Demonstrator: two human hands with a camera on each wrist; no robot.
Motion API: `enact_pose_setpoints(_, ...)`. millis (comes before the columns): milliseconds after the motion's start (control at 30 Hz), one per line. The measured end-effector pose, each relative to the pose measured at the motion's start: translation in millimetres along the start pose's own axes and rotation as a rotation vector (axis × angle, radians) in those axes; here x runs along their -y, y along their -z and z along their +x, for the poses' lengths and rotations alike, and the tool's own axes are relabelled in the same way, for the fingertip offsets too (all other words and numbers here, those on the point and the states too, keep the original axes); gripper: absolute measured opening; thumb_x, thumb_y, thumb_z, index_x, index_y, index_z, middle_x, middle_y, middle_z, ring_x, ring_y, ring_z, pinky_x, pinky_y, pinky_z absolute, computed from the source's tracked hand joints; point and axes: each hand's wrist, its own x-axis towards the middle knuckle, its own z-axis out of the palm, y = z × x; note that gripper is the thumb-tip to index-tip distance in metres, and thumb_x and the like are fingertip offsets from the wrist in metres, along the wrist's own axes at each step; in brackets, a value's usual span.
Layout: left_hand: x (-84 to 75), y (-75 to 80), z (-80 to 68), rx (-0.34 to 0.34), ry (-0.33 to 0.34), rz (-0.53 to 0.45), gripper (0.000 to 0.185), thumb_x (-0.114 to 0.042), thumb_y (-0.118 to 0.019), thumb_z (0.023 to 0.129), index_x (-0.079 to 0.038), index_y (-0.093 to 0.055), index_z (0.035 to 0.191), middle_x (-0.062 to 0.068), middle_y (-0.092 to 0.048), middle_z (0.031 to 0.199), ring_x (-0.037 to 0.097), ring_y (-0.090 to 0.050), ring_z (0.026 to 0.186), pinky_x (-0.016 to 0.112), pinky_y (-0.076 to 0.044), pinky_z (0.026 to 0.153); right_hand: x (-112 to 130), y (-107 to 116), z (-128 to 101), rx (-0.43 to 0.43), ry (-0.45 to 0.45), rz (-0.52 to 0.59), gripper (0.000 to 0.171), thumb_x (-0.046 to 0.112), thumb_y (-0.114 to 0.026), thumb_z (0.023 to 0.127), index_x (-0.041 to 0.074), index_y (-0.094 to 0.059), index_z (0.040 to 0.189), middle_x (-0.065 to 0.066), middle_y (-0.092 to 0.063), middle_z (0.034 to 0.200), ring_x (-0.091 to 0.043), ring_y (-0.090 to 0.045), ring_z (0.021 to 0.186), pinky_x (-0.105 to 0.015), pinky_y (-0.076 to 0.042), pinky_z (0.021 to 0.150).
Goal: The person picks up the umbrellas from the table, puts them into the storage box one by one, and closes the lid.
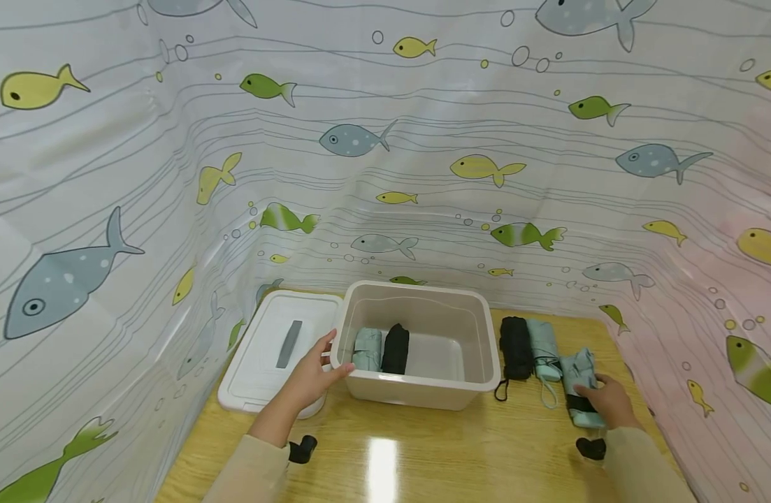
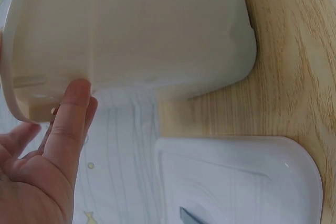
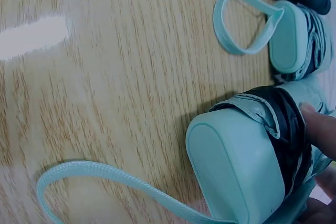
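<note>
While the left hand (image 1: 310,377) grips a beige plastic bin (image 1: 416,395) by its rim, the right hand (image 1: 611,403) pinches a folded mint-green umbrella (image 1: 575,367), near a wooden table's (image 1: 454,454) right edge, wood stretching before the bin.

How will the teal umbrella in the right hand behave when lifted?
The teal umbrella is probably stiff at its smooth handle, though its wrinkled fabric may give. The flattened handle suggests little rolling; the loose strap may drag.
</note>
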Motion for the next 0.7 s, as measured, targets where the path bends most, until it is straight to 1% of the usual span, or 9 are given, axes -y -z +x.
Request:
enact_pose_setpoints(167, -0.9, 1.4, -0.6, 0.005, -0.006, -0.002, 0.099, -0.051, -0.076, 0.086, -0.012, -0.025, 0.160, 0.022, -0.043, 0.149, 0.043, -0.050, 0.129, 0.054, -0.049, 0.097, 4.9, -1.1, -1.4, 0.007, -0.028, 0.017, 0.093, 0.048, -0.062, 0.096, -0.018, -0.022, 0.148, -0.046, -0.022, 0.145, -0.065, -0.028, 0.127, -0.070, -0.034, 0.101)
enact_pose_setpoints(367, -0.4, 1.9, -0.7, 0.002, -0.017, 0.003, 0.098, -0.051, -0.076, 0.086, -0.011, -0.025, 0.160, 0.023, -0.043, 0.148, 0.043, -0.051, 0.128, 0.055, -0.049, 0.097, 3.0, -3.4, 2.3, -0.001, -0.055, 0.057, 0.092, 0.048, -0.062, 0.096, -0.016, -0.023, 0.149, -0.045, -0.024, 0.146, -0.065, -0.031, 0.126, -0.069, -0.036, 0.099)
enact_pose_setpoints(567, 1.2, 0.0, -0.4, -0.004, -0.007, 0.006, 0.097, -0.051, -0.077, 0.086, -0.014, -0.026, 0.160, 0.022, -0.044, 0.148, 0.042, -0.052, 0.127, 0.054, -0.049, 0.098, 5.7, -3.3, -0.4, -0.045, -0.086, 0.128, 0.084, 0.040, -0.065, 0.096, -0.013, -0.028, 0.149, -0.043, -0.027, 0.146, -0.063, -0.034, 0.125, -0.068, -0.038, 0.098)
enact_pose_setpoints(700, 2.2, -1.5, -2.4, -0.002, -0.008, 0.010, 0.097, -0.049, -0.076, 0.086, -0.013, -0.025, 0.160, 0.022, -0.044, 0.147, 0.043, -0.052, 0.127, 0.056, -0.048, 0.098, 4.0, -4.3, -4.6, -0.070, -0.091, 0.155, 0.080, 0.037, -0.066, 0.094, -0.012, -0.032, 0.148, -0.043, -0.028, 0.146, -0.062, -0.033, 0.126, -0.067, -0.035, 0.102)
